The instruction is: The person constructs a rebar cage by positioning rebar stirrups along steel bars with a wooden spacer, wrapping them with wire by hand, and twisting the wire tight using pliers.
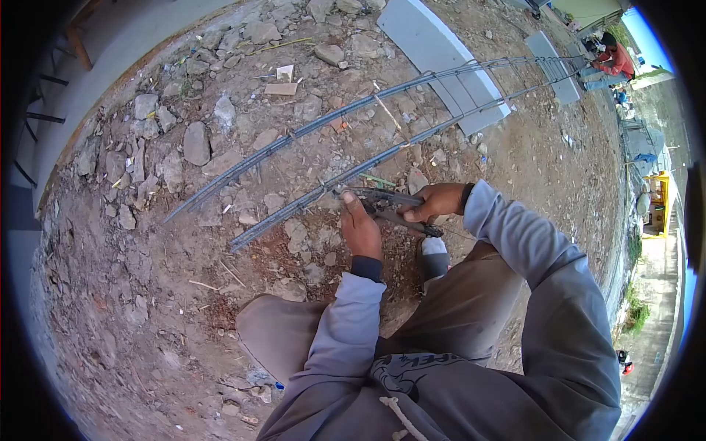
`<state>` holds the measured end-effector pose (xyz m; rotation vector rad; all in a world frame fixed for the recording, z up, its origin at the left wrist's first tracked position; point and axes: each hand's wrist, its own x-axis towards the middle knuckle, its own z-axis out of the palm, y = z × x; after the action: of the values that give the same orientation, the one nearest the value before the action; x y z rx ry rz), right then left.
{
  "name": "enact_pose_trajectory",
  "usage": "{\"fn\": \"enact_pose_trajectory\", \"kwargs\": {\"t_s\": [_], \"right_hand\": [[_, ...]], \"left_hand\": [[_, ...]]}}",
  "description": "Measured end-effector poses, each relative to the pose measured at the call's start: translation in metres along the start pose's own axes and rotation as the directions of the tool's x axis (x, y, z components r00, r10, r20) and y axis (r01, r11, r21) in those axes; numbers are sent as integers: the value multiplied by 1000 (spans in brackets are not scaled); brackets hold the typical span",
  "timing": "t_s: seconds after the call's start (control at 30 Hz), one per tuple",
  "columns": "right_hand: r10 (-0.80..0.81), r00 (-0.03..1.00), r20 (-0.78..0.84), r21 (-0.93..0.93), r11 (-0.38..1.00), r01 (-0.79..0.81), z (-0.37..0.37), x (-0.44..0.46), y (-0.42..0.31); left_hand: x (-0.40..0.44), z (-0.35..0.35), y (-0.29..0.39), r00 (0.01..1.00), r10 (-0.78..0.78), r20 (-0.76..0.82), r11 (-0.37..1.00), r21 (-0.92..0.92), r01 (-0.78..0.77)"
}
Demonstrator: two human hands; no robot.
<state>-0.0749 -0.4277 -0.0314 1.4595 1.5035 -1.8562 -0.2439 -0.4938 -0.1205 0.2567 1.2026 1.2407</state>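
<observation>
A long cage of steel bars (382, 156) runs from the lower left to the upper right, with thin ties across it. My right hand (435, 202) is wrapped round the handle of dark pliers (386, 200), whose head points left, close to the nearer bars. My left hand (360, 228) is closed beside the pliers' head, thumb up, just below the nearer bars. What its fingers hold is too small and partly hidden to name. Thin wire shows near the pliers.
Grey slabs (434, 51) lie under the cage, one more (553, 67) farther off. Another person in a red top (616, 65) crouches at the cage's far end. Stones (196, 143) and rubble cover the ground. A pale ledge (140, 44) is at upper left.
</observation>
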Motion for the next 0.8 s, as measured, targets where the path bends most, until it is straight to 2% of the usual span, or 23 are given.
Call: {"fn": "enact_pose_trajectory", "kwargs": {"t_s": [0.03, 0.1, 0.13, 0.23, 0.27, 0.33, 0.4, 0.43, 0.47, 0.5, 0.53, 0.63, 0.67, 0.7, 0.73, 0.77, 0.8], "right_hand": [[-11, 1000, 14, -28, 1000, 11, -3, 11, 8], [-35, 998, 43, -88, 995, 39, -10, 29, 16], [3, 998, 69, -141, 990, 7, -18, 33, 16], [-175, 972, 156, -297, 930, 215, -40, 40, 22], [-263, 958, 111, -332, 899, 285, -45, 38, 26], [-285, 959, -9, -434, 865, 253, -51, 49, 44], [-345, 930, -128, -558, 800, 220, -55, 59, 67], [-216, 969, -124, -420, 896, 146, -58, 63, 82], [-82, 992, -95, -273, 960, 53, -62, 66, 98], [49, 998, -50, -127, 990, -55, -68, 66, 113], [-16, 996, -88, -15, 1000, 15, -73, 60, 130], [62, 959, -278, 212, 977, -2, -92, 51, 175], [182, 952, -246, 141, 978, -151, -103, 45, 188], [88, 868, -489, -78, 987, -143, -101, 46, 203], [-55, 737, -674, -290, 937, -195, -92, 52, 224], [-237, 584, -776, -474, 830, -294, -89, 55, 238], [-290, 608, -739, -457, 879, -136, -95, 51, 231]], "left_hand": [[1, -1, 2, 1000, 13, -24, 999, 51, -12], [4, -2, 1, 999, 44, -28, 999, 12, -44], [5, 0, 0, 998, 59, -24, 998, -8, -59], [1, -1, -1, 985, 166, -52, 965, 215, -152], [4, -5, -3, 979, 196, -62, 944, 283, -171], [10, -13, -5, 966, 251, -70, 888, 414, -200], [2, -7, 18, 982, 163, -92, 828, 555, -86], [-7, 2, 33, 988, 111, -107, 782, 623, -21], [-9, 11, 43, 979, 179, -95, 742, 667, -71], [-8, 15, 50, 977, 180, -109, 755, 652, -66], [-6, 19, 54, 977, 179, -117, 772, 632, -66], [5, 40, 42, 980, 136, -146, 827, 561, -31], [10, 51, 34, 981, 120, -153, 842, 540, -19], [14, 64, 23, 986, 123, -116, 827, 561, -37], [16, 78, 9, 989, 124, -80, 813, 579, -55], [17, 93, -4, 991, 126, -49, 800, 596, -72], [17, 107, -15, 989, 147, -6, 772, 626, -111]]}}
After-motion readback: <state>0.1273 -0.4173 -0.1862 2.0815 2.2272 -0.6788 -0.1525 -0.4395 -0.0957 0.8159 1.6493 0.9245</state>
